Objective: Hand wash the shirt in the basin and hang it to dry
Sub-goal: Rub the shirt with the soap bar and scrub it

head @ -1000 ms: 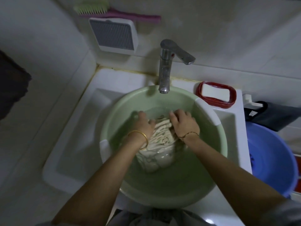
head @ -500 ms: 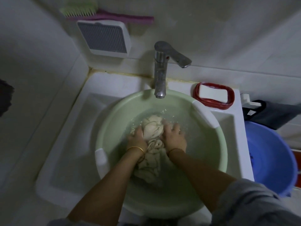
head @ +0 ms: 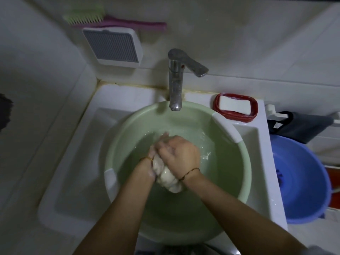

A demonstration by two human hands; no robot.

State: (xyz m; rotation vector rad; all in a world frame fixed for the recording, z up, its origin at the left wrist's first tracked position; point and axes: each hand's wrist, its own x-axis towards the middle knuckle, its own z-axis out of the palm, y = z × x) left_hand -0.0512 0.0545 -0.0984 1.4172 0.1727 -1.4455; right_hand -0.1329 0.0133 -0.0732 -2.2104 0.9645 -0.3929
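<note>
A pale green basin sits in the white sink and holds water. The cream shirt is bunched into a wet wad just above the water. My right hand lies over the top of the wad and grips it. My left hand is mostly hidden under the right one and holds the wad from the left side, a gold bangle on its wrist. Both forearms reach in from the bottom of the view.
A chrome tap stands over the basin's far rim. A red soap dish with a white bar rests on the sink's back right corner. A blue basin stands to the right. A brush and grey vent are on the wall.
The shirt was spread out between my two hands and is now gathered into a tight wad. My right hand has crossed over my left hand on top of it.
</note>
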